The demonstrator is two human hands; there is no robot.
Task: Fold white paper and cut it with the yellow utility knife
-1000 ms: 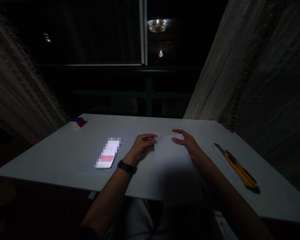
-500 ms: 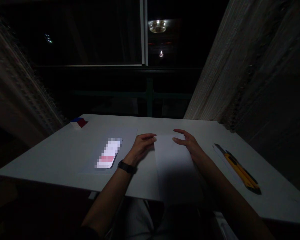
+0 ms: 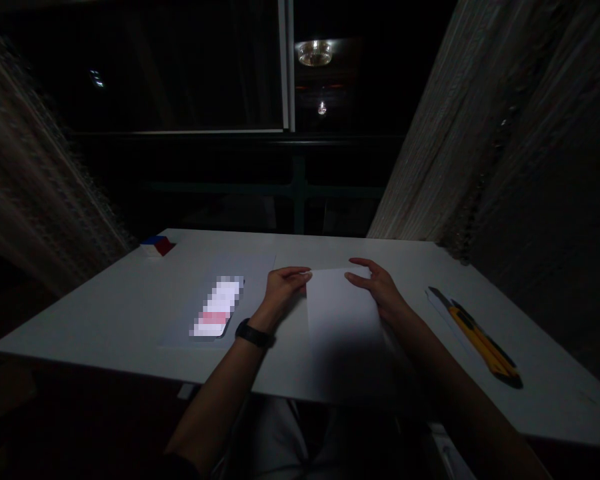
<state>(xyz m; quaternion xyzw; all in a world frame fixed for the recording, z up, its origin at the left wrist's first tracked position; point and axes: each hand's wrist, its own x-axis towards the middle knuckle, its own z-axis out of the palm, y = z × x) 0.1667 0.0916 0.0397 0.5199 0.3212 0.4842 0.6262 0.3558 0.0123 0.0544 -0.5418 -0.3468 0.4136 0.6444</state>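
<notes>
A white sheet of paper (image 3: 345, 327) lies on the white table (image 3: 105, 313), reaching past the near edge toward me. My left hand (image 3: 280, 290), with a dark watch on the wrist, pinches the sheet's far left corner. On the far right part of the sheet rests my right hand (image 3: 377, 287), fingers spread and pressing down.
A lit phone (image 3: 217, 307) lies on another pale sheet (image 3: 250, 267) left of my hands. A yellow and black utility knife (image 3: 480, 340) lies at the right. A small red and blue block (image 3: 156, 245) sits at the far left corner. Curtains hang on both sides of a dark window.
The sheet has turned slightly and slid a little to the left. My left hand has shifted a little to the left with it; my right hand has barely moved.
</notes>
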